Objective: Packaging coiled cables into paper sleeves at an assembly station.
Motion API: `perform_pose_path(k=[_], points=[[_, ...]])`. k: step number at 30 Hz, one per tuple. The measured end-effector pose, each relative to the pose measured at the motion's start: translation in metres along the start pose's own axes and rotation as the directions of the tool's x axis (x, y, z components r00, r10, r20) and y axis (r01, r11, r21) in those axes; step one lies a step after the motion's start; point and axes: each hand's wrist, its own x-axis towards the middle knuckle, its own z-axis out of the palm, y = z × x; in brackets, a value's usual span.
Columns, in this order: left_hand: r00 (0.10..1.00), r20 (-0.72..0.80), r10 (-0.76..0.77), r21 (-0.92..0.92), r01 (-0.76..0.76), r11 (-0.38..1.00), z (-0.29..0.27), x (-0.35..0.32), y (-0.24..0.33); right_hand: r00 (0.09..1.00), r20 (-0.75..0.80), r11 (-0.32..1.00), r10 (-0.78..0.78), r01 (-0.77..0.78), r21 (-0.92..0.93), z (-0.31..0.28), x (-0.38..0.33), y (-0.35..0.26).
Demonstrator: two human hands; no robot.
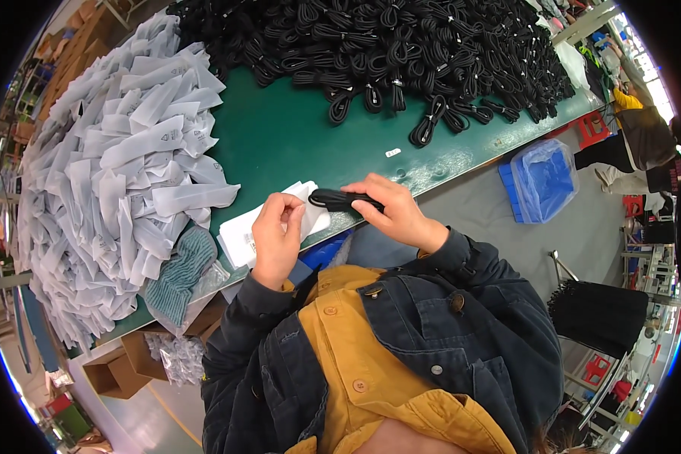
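Coiled black cable (346, 200), at centre over the green table (280, 144) edge, pinched by the right hand (390, 212); left hand (275, 238) at 9 o'clock pinches a white bag (242, 231). Cable heap (401, 45) at 12 o'clock.

Bright, even light — sharp centre, fisheye-bent edges, black corners.

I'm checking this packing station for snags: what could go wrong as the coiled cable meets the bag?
The left hand pinches only the bag mouth, at the table edge; it might close or slip off as the cable in the right hand pushes in. The coil could loosen and catch on the opening. The bag pile leans close and may slide into the work spot.
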Motion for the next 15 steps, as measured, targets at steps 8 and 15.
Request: perform_pose_path(k=[8, 15], points=[[0.905, 0.221, 0.364, 0.184, -0.405, 0.896, 0.005, 0.011, 0.018, 0.882, 0.137, 0.860, -0.451, 0.471, -0.196, -0.022, 0.010, 0.002], [0.898, 0.170, 0.405, 0.127, -0.427, 0.895, -0.012, 0.012, 0.023, 0.968, -0.028, 0.967, -0.250, 0.251, 0.031, 0.035, 0.015, 0.002]])
